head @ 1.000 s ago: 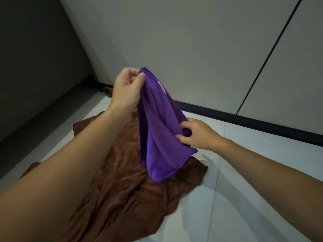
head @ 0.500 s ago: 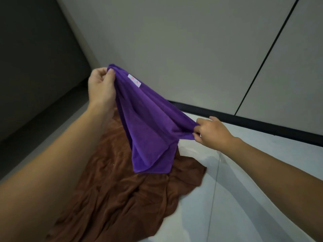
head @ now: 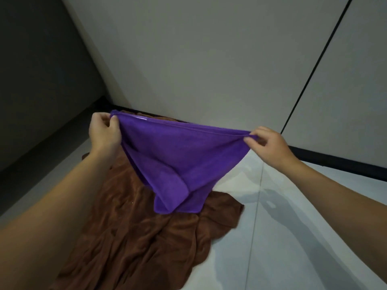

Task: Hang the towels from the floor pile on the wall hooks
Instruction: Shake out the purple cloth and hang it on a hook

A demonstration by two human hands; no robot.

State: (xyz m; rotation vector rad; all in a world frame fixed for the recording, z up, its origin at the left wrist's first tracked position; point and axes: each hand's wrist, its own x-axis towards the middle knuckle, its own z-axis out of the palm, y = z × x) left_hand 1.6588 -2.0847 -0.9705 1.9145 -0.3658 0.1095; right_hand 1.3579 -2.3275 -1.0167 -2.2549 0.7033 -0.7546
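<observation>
Sprawling brown towel (head: 136, 237) below purple towel (head: 178, 153), grey wall (head: 188, 59) behind

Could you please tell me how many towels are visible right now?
2. A purple towel is held up between the left hand and right hand; a brown towel lies crumpled on the floor below. More may hide under it.

This is looking like a plain, bare indoor room; its exact kind is unclear. Pale glossy floor tiles (head: 297, 210) are filling the lower right of the frame, smooth grey wall panels (head: 188, 59) split by a thin dark seam (head: 315, 65) are rising above a black baseboard (head: 335, 163), and a brown towel (head: 136, 237) is lying crumpled at bottom centre.
</observation>
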